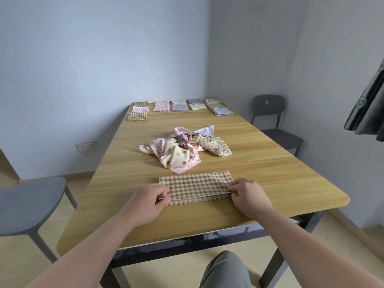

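both hands pinch the folded checked cloth [195,187] ends.

On the bench [270,163], near its front edge, lies the flat cloth [195,187], with the left hand [145,202] pinching its left end and the right hand [249,196] pinching its right end. Behind this cloth, about in the middle of the bench, lies the heap of cloths [182,150], and well behind the heap, along the back edge, the folded cloths [178,107] lie side by side in a row. The near chair [31,204] stands left of the bench by its front corner, and the far chair [274,121] stands right of the bench towards the back.
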Tool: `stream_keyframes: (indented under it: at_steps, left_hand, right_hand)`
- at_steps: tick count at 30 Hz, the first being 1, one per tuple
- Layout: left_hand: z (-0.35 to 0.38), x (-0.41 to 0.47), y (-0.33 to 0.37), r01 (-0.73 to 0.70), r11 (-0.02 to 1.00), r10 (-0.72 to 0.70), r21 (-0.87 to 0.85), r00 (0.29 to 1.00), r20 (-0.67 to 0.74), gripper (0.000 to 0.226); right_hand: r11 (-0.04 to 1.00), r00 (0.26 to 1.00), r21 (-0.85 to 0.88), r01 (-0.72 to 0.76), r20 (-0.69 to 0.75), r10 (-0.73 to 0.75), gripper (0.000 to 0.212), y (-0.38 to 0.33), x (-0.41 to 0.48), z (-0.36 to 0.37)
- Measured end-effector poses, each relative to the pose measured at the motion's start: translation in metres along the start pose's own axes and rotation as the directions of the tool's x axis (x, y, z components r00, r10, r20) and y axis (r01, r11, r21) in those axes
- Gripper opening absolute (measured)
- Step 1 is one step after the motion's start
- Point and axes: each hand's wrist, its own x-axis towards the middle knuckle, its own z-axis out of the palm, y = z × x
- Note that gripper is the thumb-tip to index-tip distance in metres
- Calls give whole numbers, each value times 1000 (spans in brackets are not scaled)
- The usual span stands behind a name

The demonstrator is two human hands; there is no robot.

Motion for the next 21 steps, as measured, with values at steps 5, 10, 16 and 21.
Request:
stream_keyframes:
  at_steps: [5,10,16,21]
  left_hand:
    - [-4,-1,2,-17,1000,17,-7,1000,20,14]
    - [-10,-6,15,-24,974,47,225,994,-96,36]
    - [12,45,77,32,974,-5,223,993,-118,47]
    - [52,60,63,142,952,-197,273,962,188,59]
  right_hand:
    - [999,997,-32,-5,83,8,35,-1,2,-3]
    - [992,995,-119,37,-84,-47,27,-4,-1,-4]
    - [986,981,24,167,-99,-164,41,-56,33,18]
    - [997,952,1,81,295,-78,52,-65,47,38]
